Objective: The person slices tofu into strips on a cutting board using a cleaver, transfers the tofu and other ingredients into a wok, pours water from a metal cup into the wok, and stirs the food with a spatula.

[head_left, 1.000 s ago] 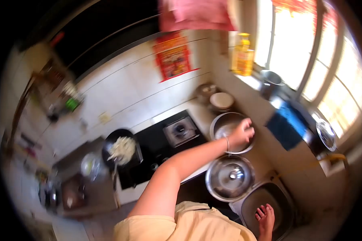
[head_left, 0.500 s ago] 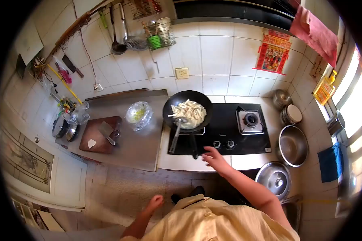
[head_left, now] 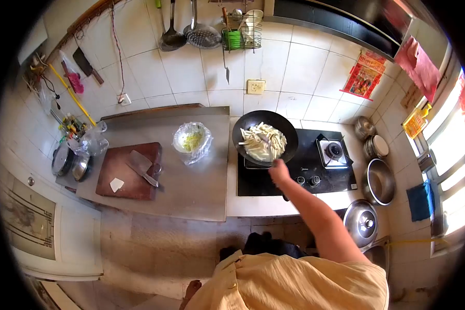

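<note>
Sliced pale food, in strips, lies in a black wok on the left burner. My right hand is at the wok's near rim, closed around the handle of a metal spatula whose head rests among the strips. The wok's own handle is mostly hidden beneath my right forearm. Low beside my body hangs my left hand, its fingers curled and nothing visible in them; it is small and shaded here.
Left of the stove, a plastic-covered bowl stands on the steel counter. A cleaver and a white piece lie on the cutting board. To the right are a steel basin and a pot lid.
My right hand has moved from open above the stove's front edge to the wok and taken hold of the spatula. My left hand has dropped lower. The view has shifted.
</note>
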A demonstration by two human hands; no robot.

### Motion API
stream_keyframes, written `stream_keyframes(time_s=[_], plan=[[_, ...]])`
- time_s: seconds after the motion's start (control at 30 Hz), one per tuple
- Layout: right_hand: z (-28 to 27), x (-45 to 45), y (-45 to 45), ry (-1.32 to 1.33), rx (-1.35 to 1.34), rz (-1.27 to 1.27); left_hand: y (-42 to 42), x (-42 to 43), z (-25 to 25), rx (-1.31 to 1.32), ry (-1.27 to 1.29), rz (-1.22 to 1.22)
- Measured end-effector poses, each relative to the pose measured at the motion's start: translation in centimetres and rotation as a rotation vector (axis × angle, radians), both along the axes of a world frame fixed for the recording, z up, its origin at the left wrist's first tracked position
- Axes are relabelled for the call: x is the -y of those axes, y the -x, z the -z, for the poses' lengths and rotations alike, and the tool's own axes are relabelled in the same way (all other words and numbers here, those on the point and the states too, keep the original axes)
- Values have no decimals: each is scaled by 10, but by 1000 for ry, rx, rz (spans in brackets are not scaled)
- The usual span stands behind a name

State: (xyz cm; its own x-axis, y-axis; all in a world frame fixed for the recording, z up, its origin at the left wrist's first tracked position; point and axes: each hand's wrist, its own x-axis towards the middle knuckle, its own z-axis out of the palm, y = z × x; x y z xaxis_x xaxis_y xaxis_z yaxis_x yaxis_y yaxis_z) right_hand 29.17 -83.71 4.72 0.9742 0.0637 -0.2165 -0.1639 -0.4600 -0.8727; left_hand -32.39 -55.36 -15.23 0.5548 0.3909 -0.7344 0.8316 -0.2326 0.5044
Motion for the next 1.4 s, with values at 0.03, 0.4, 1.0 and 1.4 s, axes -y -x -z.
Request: stream_keyframes(time_s=[0.03,0.4,1.0,1.4], plan=[[-31,11,1,-97,-74,-18,-1,-4,-2,97,-24,-28],[70,65,-154,200,-83,-237,-70,-18,-69,40,106,-183],[-4,13,-146,575,369,-642,-172,10,-111,79,88,-52],[-185,107,-40,858,227,-830,-173,15,-79,77,-12,-28]])
